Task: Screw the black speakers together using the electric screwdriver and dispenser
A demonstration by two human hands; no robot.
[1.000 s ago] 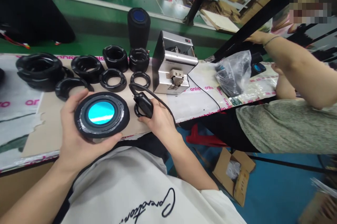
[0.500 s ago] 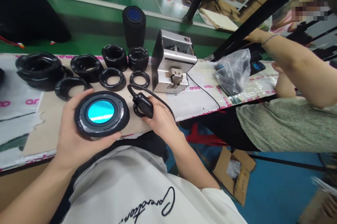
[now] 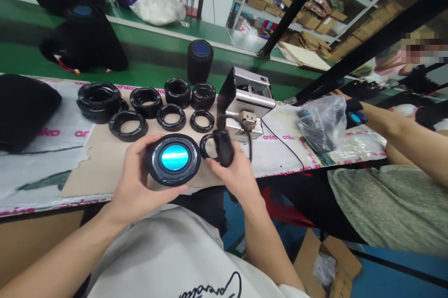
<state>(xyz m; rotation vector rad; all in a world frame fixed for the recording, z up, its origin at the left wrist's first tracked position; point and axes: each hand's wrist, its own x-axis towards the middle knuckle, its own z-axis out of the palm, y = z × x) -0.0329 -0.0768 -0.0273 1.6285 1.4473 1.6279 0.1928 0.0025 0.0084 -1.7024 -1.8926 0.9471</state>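
My left hand [image 3: 135, 186] is wrapped round a black speaker [image 3: 174, 160] whose shiny blue round face points up. My right hand [image 3: 238, 172] grips a black handheld piece [image 3: 224, 148] with a dark looped cable. Just left of that piece, a small black ring [image 3: 209, 147] lies on the cardboard sheet [image 3: 94, 162]. Behind the speaker are several more black rings, among them a flat one [image 3: 128, 124] and another [image 3: 171, 117]; some at the back are stacked [image 3: 99, 100].
Behind my right hand stands a metal machine [image 3: 248, 102]. A black cylindrical speaker [image 3: 199, 62] stands on the green surface. Further right are a plastic-wrapped item [image 3: 324, 123] and a co-worker's arm [image 3: 402, 121]. An open carton [image 3: 325, 260] sits on the floor.
The camera view has shifted, so the bench appears further right and lower. Both hands keep their holds; the handheld piece is now more upright, with its cable looping to the right.
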